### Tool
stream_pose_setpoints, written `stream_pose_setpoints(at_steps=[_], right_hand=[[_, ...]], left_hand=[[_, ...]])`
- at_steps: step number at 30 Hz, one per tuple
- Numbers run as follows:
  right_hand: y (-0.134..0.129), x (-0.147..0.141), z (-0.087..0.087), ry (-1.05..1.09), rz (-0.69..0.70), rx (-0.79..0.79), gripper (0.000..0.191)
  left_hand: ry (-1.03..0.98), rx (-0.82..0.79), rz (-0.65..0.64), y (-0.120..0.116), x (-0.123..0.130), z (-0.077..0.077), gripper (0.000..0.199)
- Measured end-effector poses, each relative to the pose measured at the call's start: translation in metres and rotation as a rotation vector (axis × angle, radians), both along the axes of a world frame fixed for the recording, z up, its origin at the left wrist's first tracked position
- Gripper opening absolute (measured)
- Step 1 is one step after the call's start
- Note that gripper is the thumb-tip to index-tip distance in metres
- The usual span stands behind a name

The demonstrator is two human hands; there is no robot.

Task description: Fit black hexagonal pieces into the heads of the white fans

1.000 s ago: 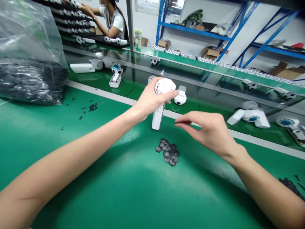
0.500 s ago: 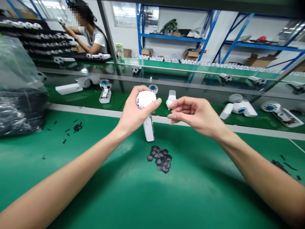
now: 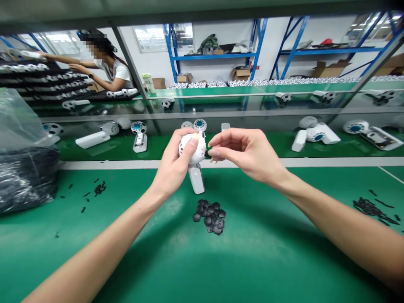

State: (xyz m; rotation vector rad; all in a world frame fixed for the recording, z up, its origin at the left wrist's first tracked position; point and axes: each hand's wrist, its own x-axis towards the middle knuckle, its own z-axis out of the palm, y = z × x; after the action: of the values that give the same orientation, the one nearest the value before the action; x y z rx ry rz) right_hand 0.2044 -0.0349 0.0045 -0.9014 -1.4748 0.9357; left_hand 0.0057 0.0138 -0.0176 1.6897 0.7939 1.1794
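Note:
My left hand (image 3: 175,162) is wrapped around the round head of a white handheld fan (image 3: 197,180), its thumb lying across the shell. The fan's handle hangs down below the fingers. Close to the right side of that head, my right hand (image 3: 243,151) pinches a small black piece (image 3: 207,154), mostly covered by the fingertips. Whether the piece touches the shell I cannot tell. On the green table (image 3: 252,261) below the handle lies a loose pile of black pentagon pieces (image 3: 211,215).
Small black strips lie in a left pile (image 3: 100,187) and a right pile (image 3: 368,207). A plastic bag of black parts (image 3: 25,176) stands at left. White fan parts (image 3: 139,136) line the green strip beyond the pale edge. A co-worker (image 3: 115,71) reaches toward racks at back left.
My right hand has moved left, up to the fan head, which has turned in my left hand. The view has tilted upward. The co-worker's arm now stretches left to the racks.

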Motion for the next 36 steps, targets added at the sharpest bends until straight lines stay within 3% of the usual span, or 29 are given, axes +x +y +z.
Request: stream_pose_setpoints(at_steps=[9,16,21,27,31,34,36], right_hand=[[-0.002,-0.004,-0.004,0.086,0.001,-0.064,0.047],[-0.009,-0.005,0.003,0.009,-0.024,-0.083,0.042],[-0.016,-0.002,0.01,-0.069,0.002,-0.088,0.033],[-0.016,0.014,0.018,-0.162,0.149,-0.159,0.023],[-0.001,0.016,0.004,-0.216,0.072,-0.017,0.043],[0.008,0.007,-0.011,-0.191,0.292,-0.03,0.074],[0.009,0.0,-0.018,-0.141,0.41,-0.071,0.083]], left_hand=[[0.13,0.136,0.005,-0.007,0.002,0.008,0.038],[0.134,0.157,0.075,-0.01,0.005,0.007,0.059],[0.123,0.208,0.101,-0.011,0.004,0.003,0.056],[0.098,0.289,0.151,-0.009,0.002,-0.002,0.041],[0.102,0.327,0.152,-0.011,0.003,-0.004,0.035],[0.1,0.346,0.096,-0.013,0.004,-0.003,0.033],[0.102,0.368,0.082,-0.015,0.004,-0.003,0.034]])
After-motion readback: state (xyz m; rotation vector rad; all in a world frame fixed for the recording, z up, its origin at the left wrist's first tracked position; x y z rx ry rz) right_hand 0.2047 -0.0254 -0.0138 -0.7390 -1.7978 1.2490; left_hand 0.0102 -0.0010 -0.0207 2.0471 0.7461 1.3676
